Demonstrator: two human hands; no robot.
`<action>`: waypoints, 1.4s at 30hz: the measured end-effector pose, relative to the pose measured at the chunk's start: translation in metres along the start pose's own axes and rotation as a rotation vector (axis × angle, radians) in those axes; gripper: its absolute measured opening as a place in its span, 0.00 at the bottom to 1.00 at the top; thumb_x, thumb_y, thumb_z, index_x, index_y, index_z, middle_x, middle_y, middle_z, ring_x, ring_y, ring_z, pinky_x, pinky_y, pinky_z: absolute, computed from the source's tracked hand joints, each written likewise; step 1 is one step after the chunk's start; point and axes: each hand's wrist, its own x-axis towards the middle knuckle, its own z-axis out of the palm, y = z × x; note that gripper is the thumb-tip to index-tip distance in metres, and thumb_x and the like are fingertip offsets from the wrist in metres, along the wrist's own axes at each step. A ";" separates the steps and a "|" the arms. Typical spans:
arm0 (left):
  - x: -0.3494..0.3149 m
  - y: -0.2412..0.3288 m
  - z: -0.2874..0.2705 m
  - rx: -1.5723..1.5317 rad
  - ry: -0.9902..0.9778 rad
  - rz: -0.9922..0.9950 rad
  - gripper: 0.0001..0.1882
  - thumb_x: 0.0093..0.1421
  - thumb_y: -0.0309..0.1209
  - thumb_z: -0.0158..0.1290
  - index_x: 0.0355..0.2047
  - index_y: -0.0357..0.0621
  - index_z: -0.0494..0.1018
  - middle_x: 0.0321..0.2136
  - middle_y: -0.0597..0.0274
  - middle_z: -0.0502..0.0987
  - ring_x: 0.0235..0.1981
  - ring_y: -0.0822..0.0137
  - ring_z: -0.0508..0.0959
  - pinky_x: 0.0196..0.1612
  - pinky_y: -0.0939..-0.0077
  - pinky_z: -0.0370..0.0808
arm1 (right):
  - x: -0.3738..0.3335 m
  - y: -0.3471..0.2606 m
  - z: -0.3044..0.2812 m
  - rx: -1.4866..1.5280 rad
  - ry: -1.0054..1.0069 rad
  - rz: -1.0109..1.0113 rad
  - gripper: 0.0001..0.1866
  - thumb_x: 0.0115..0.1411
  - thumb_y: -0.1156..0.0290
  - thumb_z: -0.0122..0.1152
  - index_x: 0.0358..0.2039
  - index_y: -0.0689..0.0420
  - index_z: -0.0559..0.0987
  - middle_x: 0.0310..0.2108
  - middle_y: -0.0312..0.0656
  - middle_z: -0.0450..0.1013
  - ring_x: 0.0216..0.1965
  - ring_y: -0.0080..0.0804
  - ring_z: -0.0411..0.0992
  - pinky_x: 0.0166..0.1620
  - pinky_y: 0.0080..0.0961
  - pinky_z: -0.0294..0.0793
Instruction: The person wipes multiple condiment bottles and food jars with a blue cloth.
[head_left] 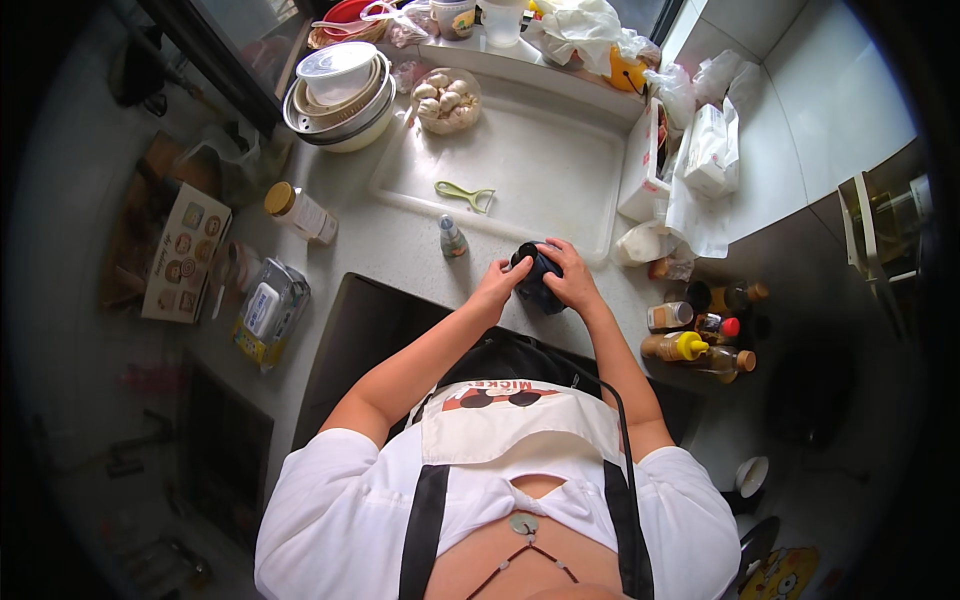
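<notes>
Both my hands are closed around a dark blue-black object with a round black top, above the counter's near edge. My left hand grips it at the upper left, thumb by the round top. Along its right side lies my right hand, fingers bent over it. What kind of thing it is I cannot make out. Just left of my hands a small bottle with a pale grey top stands on the counter. Farther back, a green peeler lies on a large whitish tray.
A bowl of garlic is at the back, beside stacked bowls and colanders. On the left are a jar with a tan lid and a wipes pack. Several sauce bottles crowd the right. A black cooktop lies below my forearms.
</notes>
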 end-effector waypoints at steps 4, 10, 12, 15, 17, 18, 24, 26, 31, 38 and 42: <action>0.002 0.005 0.002 -0.017 -0.127 0.177 0.35 0.49 0.57 0.53 0.50 0.48 0.63 0.50 0.61 0.64 0.55 0.65 0.56 0.56 0.55 0.46 | -0.011 0.004 0.003 0.011 0.021 -0.002 0.26 0.42 0.73 0.50 0.47 0.52 0.72 0.51 0.49 0.63 0.50 0.46 0.64 0.53 0.33 0.64; 0.010 0.016 0.001 0.039 -0.143 0.221 0.47 0.50 0.55 0.53 0.61 0.43 0.46 0.57 0.57 0.57 0.60 0.63 0.53 0.58 0.56 0.45 | -0.034 0.005 0.001 -0.038 -0.016 0.039 0.25 0.42 0.72 0.52 0.46 0.48 0.73 0.50 0.45 0.64 0.49 0.45 0.65 0.51 0.34 0.66; 0.027 0.009 -0.002 0.037 -0.185 0.295 0.46 0.51 0.55 0.52 0.62 0.44 0.44 0.59 0.56 0.55 0.61 0.61 0.51 0.59 0.58 0.44 | -0.042 0.007 0.004 -0.197 -0.181 0.194 0.25 0.43 0.71 0.53 0.46 0.47 0.72 0.51 0.45 0.62 0.49 0.45 0.66 0.51 0.35 0.66; 0.028 0.008 -0.001 0.079 -0.096 0.321 0.44 0.52 0.54 0.51 0.61 0.45 0.46 0.58 0.57 0.56 0.59 0.62 0.54 0.58 0.62 0.46 | -0.042 0.020 0.009 -0.160 -0.100 0.211 0.25 0.42 0.70 0.53 0.46 0.47 0.72 0.52 0.45 0.61 0.48 0.46 0.66 0.50 0.36 0.67; 0.031 0.003 -0.009 0.130 -0.083 0.319 0.42 0.52 0.54 0.51 0.60 0.46 0.48 0.56 0.58 0.58 0.57 0.64 0.56 0.57 0.63 0.48 | -0.035 0.018 0.007 -0.103 -0.044 0.224 0.24 0.42 0.71 0.53 0.45 0.48 0.72 0.52 0.45 0.61 0.49 0.45 0.65 0.51 0.36 0.66; 0.034 0.000 -0.013 0.176 -0.069 0.324 0.41 0.53 0.55 0.50 0.59 0.46 0.51 0.55 0.59 0.59 0.56 0.66 0.58 0.56 0.64 0.50 | -0.028 0.017 0.004 -0.051 0.009 0.182 0.24 0.42 0.71 0.53 0.45 0.49 0.72 0.51 0.45 0.62 0.50 0.45 0.64 0.51 0.35 0.65; 0.028 0.000 -0.012 0.104 -0.004 0.268 0.31 0.51 0.49 0.56 0.48 0.43 0.61 0.45 0.63 0.66 0.47 0.73 0.64 0.48 0.71 0.60 | -0.006 -0.013 -0.009 0.060 0.112 -0.024 0.26 0.42 0.73 0.52 0.46 0.52 0.72 0.50 0.49 0.62 0.51 0.46 0.63 0.54 0.33 0.63; 0.033 -0.002 -0.012 0.102 -0.003 0.284 0.30 0.50 0.47 0.57 0.46 0.42 0.62 0.44 0.62 0.66 0.46 0.73 0.65 0.47 0.74 0.62 | -0.005 -0.003 -0.001 0.007 0.026 0.020 0.28 0.42 0.74 0.51 0.48 0.51 0.71 0.52 0.48 0.61 0.51 0.46 0.63 0.54 0.33 0.63; 0.026 0.005 -0.004 0.060 0.020 0.260 0.31 0.50 0.44 0.57 0.48 0.38 0.60 0.44 0.59 0.65 0.47 0.69 0.65 0.49 0.73 0.63 | 0.002 0.016 0.012 0.023 -0.036 0.126 0.29 0.43 0.75 0.51 0.50 0.46 0.70 0.53 0.46 0.60 0.52 0.45 0.63 0.53 0.34 0.64; 0.019 0.016 -0.001 0.034 -0.041 0.225 0.35 0.51 0.41 0.56 0.53 0.36 0.55 0.49 0.55 0.61 0.52 0.67 0.62 0.53 0.70 0.60 | -0.012 0.033 0.033 -0.207 -0.044 0.272 0.25 0.46 0.74 0.53 0.47 0.41 0.73 0.55 0.43 0.60 0.52 0.44 0.64 0.51 0.36 0.66; 0.022 0.017 -0.003 0.030 -0.151 0.354 0.34 0.53 0.41 0.54 0.54 0.37 0.55 0.52 0.53 0.60 0.52 0.66 0.62 0.56 0.69 0.57 | -0.013 0.020 0.017 -0.350 -0.154 0.400 0.23 0.46 0.74 0.52 0.44 0.39 0.75 0.55 0.42 0.60 0.51 0.43 0.65 0.51 0.37 0.66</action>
